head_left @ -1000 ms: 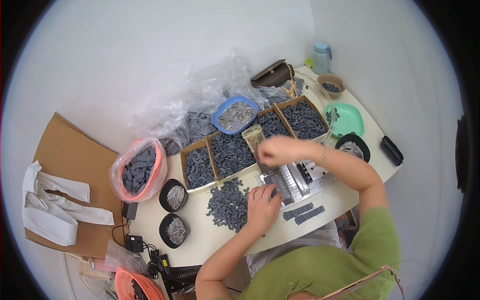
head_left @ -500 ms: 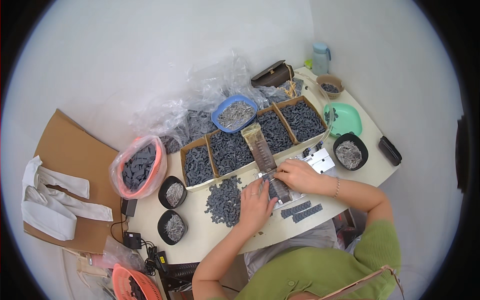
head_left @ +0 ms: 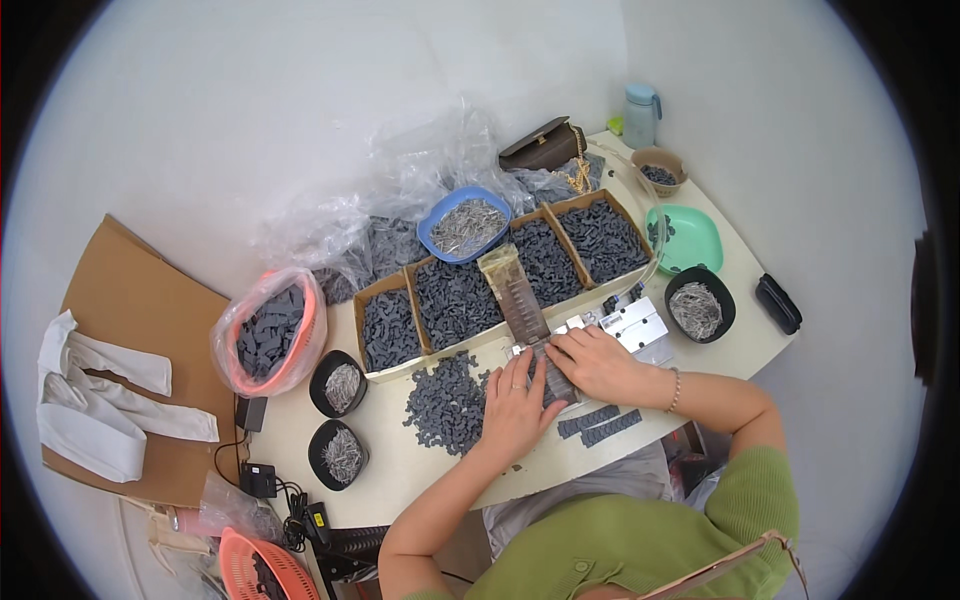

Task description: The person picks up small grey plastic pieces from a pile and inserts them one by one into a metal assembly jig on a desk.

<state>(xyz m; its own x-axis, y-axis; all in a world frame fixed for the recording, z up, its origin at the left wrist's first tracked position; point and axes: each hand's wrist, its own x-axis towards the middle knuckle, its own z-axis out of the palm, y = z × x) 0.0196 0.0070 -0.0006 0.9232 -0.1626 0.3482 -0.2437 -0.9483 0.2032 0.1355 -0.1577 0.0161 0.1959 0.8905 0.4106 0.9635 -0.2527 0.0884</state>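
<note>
A metal fixture (head_left: pixel 558 388) with a row of dark grey pieces in it lies near the table's front edge. My left hand (head_left: pixel 515 405) rests on its left side, fingers stretched and apart, with a ring on one finger. From the right, my right hand (head_left: pixel 603 368) lies over its upper part with fingers extended; the fingertips touch the fixture close to the left hand's. A clear, slotted chute (head_left: pixel 516 298) slopes down to the fixture from the cardboard tray. Two dark grey linked strips (head_left: pixel 610 428) lie just right of the fixture. What is under my fingers is hidden.
A divided cardboard tray (head_left: pixel 430 350) of grey pieces stands behind, a loose pile (head_left: pixel 447 405) at left. Metal pins fill a blue bowl (head_left: pixel 466 224) and black bowls (head_left: pixel 341 388). Further right are a white block (head_left: pixel 635 325), a green bowl (head_left: pixel 690 240) and a black case (head_left: pixel 777 304).
My right hand has shifted slightly left and down, its fingers now flatter over the fixture. My left hand's fingers have moved up a little. The whole view has shifted slightly.
</note>
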